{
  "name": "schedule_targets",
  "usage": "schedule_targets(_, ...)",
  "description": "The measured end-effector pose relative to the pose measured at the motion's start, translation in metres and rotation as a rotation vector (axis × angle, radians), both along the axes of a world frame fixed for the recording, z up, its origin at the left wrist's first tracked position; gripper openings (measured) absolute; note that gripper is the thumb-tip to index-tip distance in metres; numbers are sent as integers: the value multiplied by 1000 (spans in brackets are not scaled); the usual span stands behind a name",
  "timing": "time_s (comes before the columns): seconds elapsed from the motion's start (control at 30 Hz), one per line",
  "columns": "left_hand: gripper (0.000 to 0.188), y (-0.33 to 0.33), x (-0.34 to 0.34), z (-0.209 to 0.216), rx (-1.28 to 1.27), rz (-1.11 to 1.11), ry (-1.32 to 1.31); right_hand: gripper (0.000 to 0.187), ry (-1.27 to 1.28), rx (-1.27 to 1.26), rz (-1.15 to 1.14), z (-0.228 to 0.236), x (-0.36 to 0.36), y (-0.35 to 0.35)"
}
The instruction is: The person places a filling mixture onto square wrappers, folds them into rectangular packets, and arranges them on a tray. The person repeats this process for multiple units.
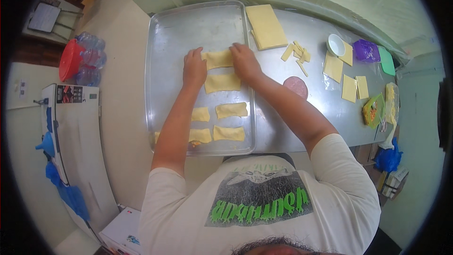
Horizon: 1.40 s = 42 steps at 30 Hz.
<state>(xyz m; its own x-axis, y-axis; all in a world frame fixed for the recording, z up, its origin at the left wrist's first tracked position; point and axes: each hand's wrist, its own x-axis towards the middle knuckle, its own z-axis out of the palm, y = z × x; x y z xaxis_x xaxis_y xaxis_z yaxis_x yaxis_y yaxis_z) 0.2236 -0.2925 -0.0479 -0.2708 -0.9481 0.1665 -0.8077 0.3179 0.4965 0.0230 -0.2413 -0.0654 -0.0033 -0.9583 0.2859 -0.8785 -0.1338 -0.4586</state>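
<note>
A metal baking tray point(188, 26) lies in front of me with several pale yellow folded dough pieces on it. At the two ends of the farthest dough piece point(219, 59) are my left hand point(194, 68) and my right hand point(246, 65), their fingers closed on its edges. Just nearer lies another dough piece point(222, 83), close to my right wrist. Smaller dough pieces point(231, 110) sit in rows at the tray's near end, one point(200, 135) with orange filling showing at its edge. My left forearm partly covers the leftmost ones.
Right of the tray, the metal table point(273, 118) holds stacked dough sheets point(266, 27), dough strips point(297, 53), a round pink slice stack point(296, 87), a white bowl point(335, 45), dough squares point(349, 89) and a green bowl of filling point(373, 111). A white appliance point(78, 137) stands at left.
</note>
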Motion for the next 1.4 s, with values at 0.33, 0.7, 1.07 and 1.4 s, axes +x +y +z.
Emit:
schedule_targets(0.33, 37, 14, -16, 27, -69, -120, 147, 46, -250, -289, -52, 43, -69, 93)
schedule_targets(0.7, 26, 100, -160, 105, 223, -387, 316, 38, 31, 146, -735, 37, -404, 290)
schedule_targets(1.07, 25, 224, -372, 60, 350, -514, 196, 46, 256, 450, 42, 53, -526, 251)
schedule_targets(1.4, 52, 275, -487, 0, 181, -417, 165, 44, 417, 592, 45, 47, -500, 227)
